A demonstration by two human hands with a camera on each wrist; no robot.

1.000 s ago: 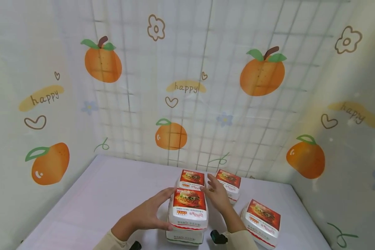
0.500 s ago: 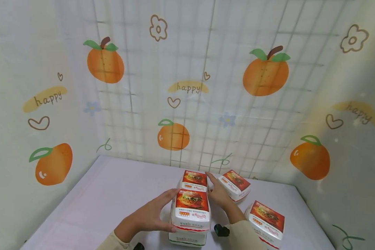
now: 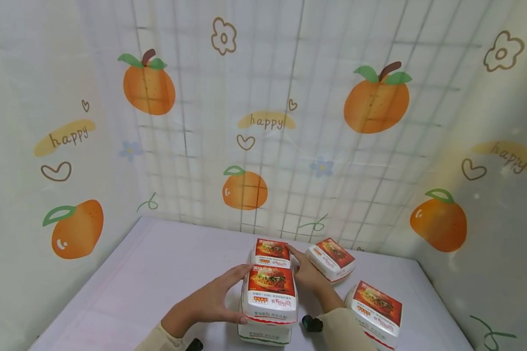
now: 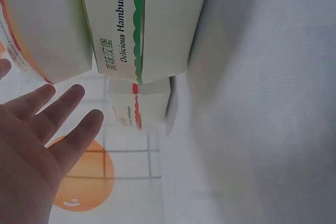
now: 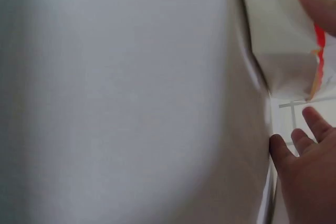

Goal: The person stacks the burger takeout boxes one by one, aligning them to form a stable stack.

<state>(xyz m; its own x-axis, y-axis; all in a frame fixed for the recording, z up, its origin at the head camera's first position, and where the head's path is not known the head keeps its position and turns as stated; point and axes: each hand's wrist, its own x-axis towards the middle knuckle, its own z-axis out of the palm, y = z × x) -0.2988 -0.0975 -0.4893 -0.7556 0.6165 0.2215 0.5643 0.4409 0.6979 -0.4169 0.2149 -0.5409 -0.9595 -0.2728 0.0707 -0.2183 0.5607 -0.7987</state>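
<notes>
Two white hamburger boxes are stacked at the table's front middle. The upper box (image 3: pixel 269 297) has a red stripe, and the lower box (image 3: pixel 265 335) a green one. My left hand (image 3: pixel 206 300) spans the upper box's left side, thumb near its front corner and index finger near the rear one; the other fingers are spread straight in the left wrist view. Directly behind stands another red-striped hamburger box (image 3: pixel 272 249). Along its right side lies my right hand (image 3: pixel 309 275). In the right wrist view the thumb overlaps a box (image 5: pixel 278 30) and the straight fingers reach past its far corner.
One hamburger box (image 3: pixel 332 258) sits turned at the back right, and another box (image 3: pixel 374 312) stands nearer, close to my right sleeve (image 3: pixel 344 329). A white table (image 3: pixel 166 253) carries everything. A fruit-printed curtain (image 3: pixel 193 136) hangs behind it.
The back right box has turned and shifted right. My right hand has lowered from between the two rear boxes to the middle one's right side. My left hand stays at the stack.
</notes>
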